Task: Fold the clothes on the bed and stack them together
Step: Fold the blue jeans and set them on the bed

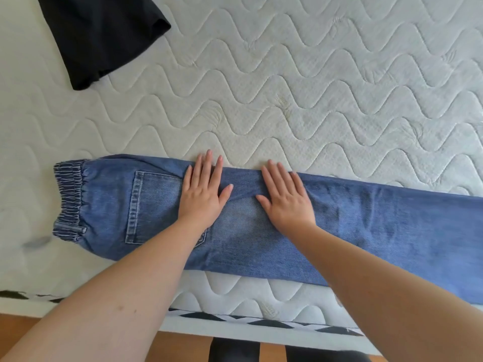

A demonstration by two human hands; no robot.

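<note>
A pair of blue jeans (261,226) lies folded lengthwise along the near edge of the mattress (313,87), waistband toward 9 o'clock and legs running off toward 3 o'clock. Both hands press flat on the denim near its far edge. The left hand (202,190) sits just beside the back pocket (154,205), fingers straight and slightly spread. The right hand (286,197) lies near it, fingers straight and slightly apart. A black garment (104,35) rests at 11 o'clock, well apart from the jeans.
</note>
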